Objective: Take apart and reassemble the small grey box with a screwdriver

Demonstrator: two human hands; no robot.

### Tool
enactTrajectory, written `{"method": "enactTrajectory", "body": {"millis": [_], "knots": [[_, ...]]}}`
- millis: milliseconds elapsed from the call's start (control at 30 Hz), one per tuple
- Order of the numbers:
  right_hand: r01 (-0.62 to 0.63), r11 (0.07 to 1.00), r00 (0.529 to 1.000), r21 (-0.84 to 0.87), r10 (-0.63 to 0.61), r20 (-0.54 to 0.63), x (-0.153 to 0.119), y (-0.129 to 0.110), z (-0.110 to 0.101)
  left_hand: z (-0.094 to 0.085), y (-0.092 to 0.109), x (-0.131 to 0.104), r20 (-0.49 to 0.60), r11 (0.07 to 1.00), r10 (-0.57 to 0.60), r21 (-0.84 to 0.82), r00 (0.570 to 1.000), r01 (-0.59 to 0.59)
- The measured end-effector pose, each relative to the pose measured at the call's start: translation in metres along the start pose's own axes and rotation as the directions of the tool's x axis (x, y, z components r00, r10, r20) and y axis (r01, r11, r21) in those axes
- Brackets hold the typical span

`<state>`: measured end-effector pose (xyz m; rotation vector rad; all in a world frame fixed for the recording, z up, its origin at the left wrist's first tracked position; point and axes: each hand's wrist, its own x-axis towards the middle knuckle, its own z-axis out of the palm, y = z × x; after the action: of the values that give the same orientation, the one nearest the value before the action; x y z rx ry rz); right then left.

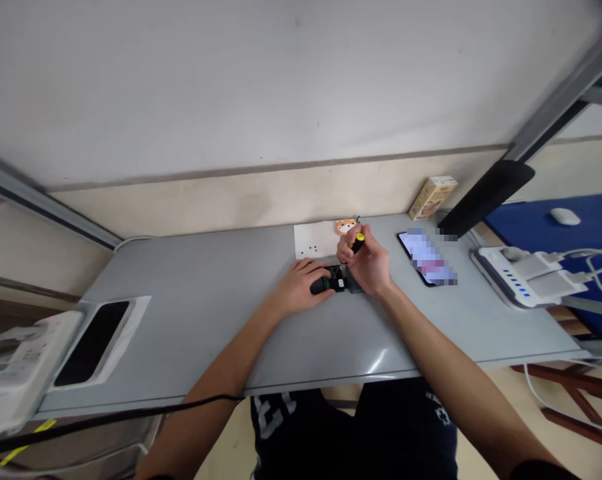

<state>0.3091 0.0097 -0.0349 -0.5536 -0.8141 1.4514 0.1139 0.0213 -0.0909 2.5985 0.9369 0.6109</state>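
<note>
My right hand (368, 263) is closed around a screwdriver (359, 240) with a black and yellow handle. The driver's tip points down at a small black device (337, 283) with a bit of green circuit board and a white label showing. Fingers of my left hand (303, 285) wrap the device's left end and hold it against the grey table. Beside my right wrist lies a dark grey block (355, 287), partly covered by the hand. Just behind, a white sheet of paper (305, 235) carries several tiny dark pieces, which look like screws.
An orange animal-face item (346, 227) lies on the paper. To the right are a lit phone (427, 257), a small carton (433, 198) and a power strip (518, 283) with chargers. A dark phone (93, 343) sits at the left of the table (201, 300). A wall rises behind.
</note>
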Motion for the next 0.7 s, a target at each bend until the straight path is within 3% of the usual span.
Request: {"method": "enactTrajectory", "body": {"millis": [700], "knots": [[-0.03, 0.999, 0.999, -0.028, 0.031, 0.03, 0.0017, -0.0019, -0.0031, -0.0007, 0.0012, 0.0009, -0.009, 1.0, 0.0, -0.012, 1.0, -0.001]]}}
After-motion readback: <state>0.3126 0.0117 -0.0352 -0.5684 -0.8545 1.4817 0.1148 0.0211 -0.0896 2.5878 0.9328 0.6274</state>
